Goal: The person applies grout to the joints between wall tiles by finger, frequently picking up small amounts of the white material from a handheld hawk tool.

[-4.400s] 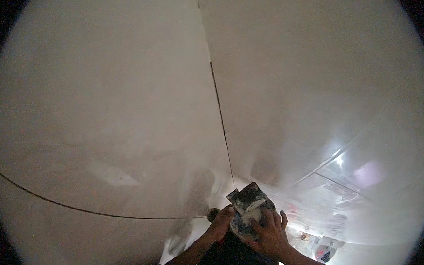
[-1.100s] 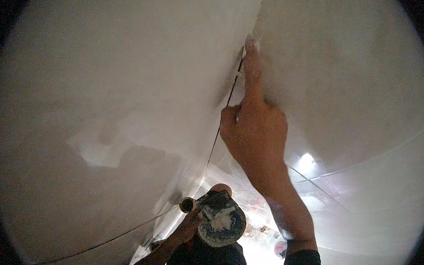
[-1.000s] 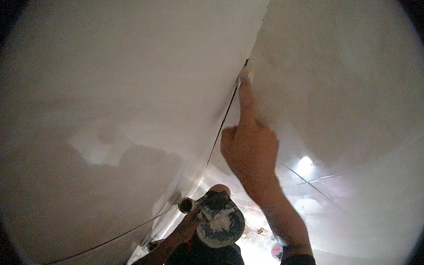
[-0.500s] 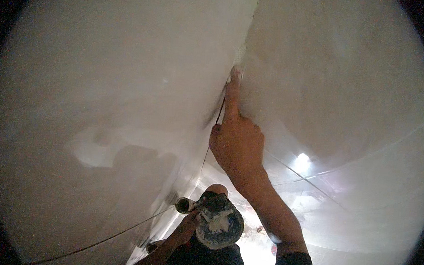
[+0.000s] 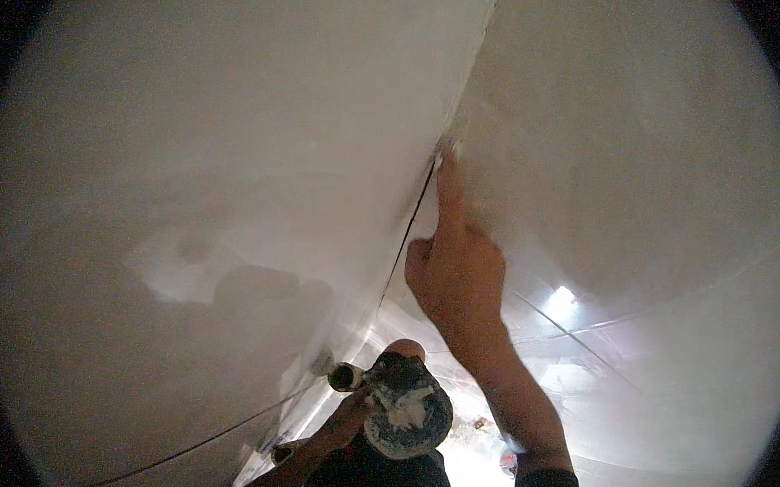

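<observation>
At seam (image 5: pixel 414 215) | right hand (image 5: pixel 458 261): can't tell grip | left hand (image 5: pixel 349 416): clasping container (image 5: pixel 393 443), paste (image 5: pixel 411 409) inside

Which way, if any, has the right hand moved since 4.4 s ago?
Yes: up along the dark gap in the corner. The right hand was below the gap's lower end; now its fingertip is by the upper end.

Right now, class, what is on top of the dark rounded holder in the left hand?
Pale paste lies on the holder; whatever the left hand covers cannot be seen.
</observation>
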The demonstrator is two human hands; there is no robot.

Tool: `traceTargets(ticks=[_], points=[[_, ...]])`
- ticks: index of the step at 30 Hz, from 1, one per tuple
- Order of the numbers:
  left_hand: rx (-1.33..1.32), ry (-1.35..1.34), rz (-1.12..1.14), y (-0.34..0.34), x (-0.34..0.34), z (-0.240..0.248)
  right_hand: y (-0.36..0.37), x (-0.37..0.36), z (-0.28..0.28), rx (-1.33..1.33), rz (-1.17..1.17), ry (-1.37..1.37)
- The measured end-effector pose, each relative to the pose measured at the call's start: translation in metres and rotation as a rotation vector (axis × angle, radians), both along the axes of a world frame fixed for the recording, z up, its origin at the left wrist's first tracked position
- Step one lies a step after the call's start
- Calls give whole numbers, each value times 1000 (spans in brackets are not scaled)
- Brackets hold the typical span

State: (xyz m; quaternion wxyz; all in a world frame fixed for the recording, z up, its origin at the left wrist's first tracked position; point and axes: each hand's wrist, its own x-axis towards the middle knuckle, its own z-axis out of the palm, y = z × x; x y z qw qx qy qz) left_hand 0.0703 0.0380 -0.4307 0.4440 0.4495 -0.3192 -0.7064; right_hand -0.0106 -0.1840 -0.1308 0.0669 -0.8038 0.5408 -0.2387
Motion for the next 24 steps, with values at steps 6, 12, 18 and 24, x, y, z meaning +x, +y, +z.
traceTargets(ticks=[6, 12, 18, 24], points=[[-1, -27, 19, 0, 5, 0, 21, -9, -6, 97, 133, -63], [-9, -39, -1, -4, 3, -2, -12, 3, -2, -93, 46, -34], [-14, -7, 7, -8, 2, -2, 21, -1, -6, 161, 90, -58], [-20, 4, 1, -1, 3, 9, -5, 7, 22, -191, 83, -90]])
